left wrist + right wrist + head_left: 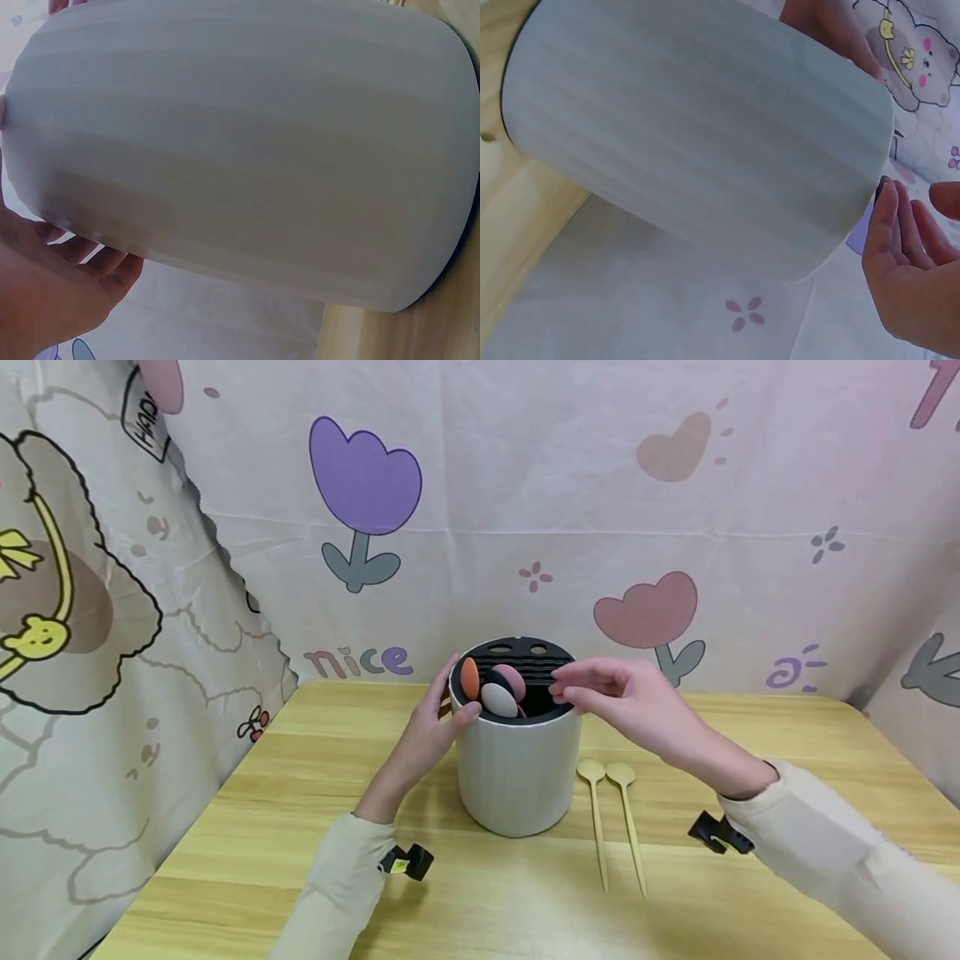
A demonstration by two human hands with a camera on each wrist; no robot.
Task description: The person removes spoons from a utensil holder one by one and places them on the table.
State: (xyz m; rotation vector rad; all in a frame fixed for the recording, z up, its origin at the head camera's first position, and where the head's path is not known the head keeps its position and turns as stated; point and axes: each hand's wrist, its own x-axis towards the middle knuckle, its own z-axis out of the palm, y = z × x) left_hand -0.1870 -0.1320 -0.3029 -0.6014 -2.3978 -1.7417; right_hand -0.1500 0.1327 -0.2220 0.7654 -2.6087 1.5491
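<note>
White holder close up, left hand gripping it, right hand loosely parted, orange utensil only in head view

Holder stands on the table, mid-span, toward the far edge. Slotted insert sits in the far half of its mouth. Utensil heads stick up bunched in the near-left part of the mouth. Left hand on the holder's left side, right hand at the right rim. Two spoons lie side by side right of the holder, heads far, handle ends near. Cloth hangs behind the table.
</note>
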